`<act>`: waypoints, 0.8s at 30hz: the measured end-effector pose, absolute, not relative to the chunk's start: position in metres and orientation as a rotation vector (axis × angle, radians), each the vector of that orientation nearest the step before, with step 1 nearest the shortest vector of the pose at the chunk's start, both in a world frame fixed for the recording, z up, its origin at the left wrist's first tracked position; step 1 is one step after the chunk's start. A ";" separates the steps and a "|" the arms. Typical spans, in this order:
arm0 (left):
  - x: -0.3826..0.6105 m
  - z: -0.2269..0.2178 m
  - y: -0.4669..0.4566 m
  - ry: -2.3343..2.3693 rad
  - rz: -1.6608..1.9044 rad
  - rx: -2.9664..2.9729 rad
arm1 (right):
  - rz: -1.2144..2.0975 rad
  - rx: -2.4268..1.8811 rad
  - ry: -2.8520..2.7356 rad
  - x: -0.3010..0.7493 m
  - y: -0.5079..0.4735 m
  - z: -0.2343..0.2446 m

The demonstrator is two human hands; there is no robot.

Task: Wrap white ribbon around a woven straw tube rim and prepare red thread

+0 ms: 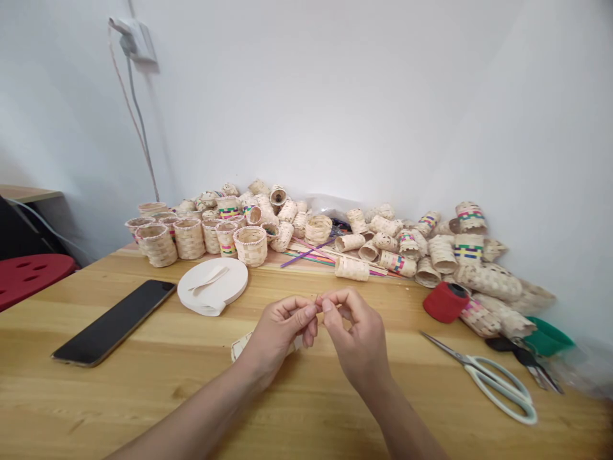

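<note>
My left hand (pixel 290 326) and my right hand (pixel 357 332) meet above the middle of the wooden table, fingertips nearly touching. Both are closed in a pinch. Something tiny and thin shows between the fingertips, too small to name. Beneath my left hand lies a pale woven piece (pixel 238 347), mostly hidden by the hand and wrist. To the right of my right hand are a cone of red thread (pixel 445 303) and scissors with pale green handles (pixel 498 383), their blades slightly apart or closed; I cannot tell.
Small woven baskets (pixel 251 247) stand at the back left, with loose woven tubes (pixel 352 268) heaped along the wall. A roll of white tape (pixel 191 278) and a black phone (pixel 115 322) lie left. Coloured strips (pixel 306 253), a green cone (pixel 548 337) and black-handled snips (pixel 524 361) are also there.
</note>
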State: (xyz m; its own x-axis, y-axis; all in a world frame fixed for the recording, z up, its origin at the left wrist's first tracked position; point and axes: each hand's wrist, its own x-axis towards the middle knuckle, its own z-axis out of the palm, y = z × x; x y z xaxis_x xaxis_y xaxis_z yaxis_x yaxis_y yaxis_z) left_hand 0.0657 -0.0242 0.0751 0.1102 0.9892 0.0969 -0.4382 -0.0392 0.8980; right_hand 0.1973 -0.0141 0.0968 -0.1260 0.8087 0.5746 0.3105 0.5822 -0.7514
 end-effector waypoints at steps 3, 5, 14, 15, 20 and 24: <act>0.066 0.075 -0.024 0.756 1.348 0.989 | 0.547 -0.915 -1.700 0.197 -0.014 0.095; 0.066 0.075 -0.024 0.756 1.347 0.983 | 0.538 -0.900 -1.700 0.198 -0.013 0.094; 0.066 0.075 -0.024 0.756 1.346 0.974 | 0.524 -0.889 -1.704 0.197 -0.012 0.095; 0.066 0.075 -0.024 0.754 1.346 0.975 | 0.525 -0.895 -1.702 0.197 -0.012 0.095; 0.066 0.074 -0.025 0.765 1.339 0.992 | 0.542 -0.938 -1.702 0.197 -0.014 0.096; 0.066 0.075 -0.025 0.766 1.335 0.986 | 0.562 -0.953 -1.690 0.196 -0.015 0.098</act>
State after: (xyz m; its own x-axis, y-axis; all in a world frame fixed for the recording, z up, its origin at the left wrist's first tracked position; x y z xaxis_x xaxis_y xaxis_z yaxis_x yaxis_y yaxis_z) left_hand 0.0656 -0.0248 0.0748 0.1109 0.9899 0.0886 -0.4231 -0.0336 0.9055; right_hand 0.1965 -0.0152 0.0977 -0.1147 0.8166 0.5657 0.3154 0.5700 -0.7587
